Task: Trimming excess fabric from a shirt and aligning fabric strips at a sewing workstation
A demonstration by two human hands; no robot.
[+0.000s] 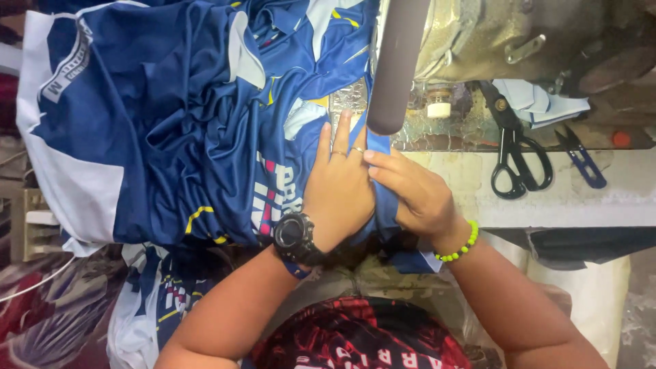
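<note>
Garment: navy-blue jersey with white panels (pixel 178 123), long axis running left-right, bunched.
Left hand (pixel 338 188): fingers flat, spread.
Right hand (pixel 413 195): fingers pinching light-blue trim strip (pixel 378 145).
Hidden: needle, behind dark machine arm (pixel 396 61).

The big grey metal sewing machine (pixel 519 41) blocks the top, black scissors (pixel 514 154) lie right, and bare white table (pixel 601 198) stays open.

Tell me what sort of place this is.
Probably a garment sewing workshop. A metal sewing machine stands over the worktable; both hands, left hand and right hand, press shiny navy-blue sports fabric flat; black-handled scissors lie nearby.
</note>
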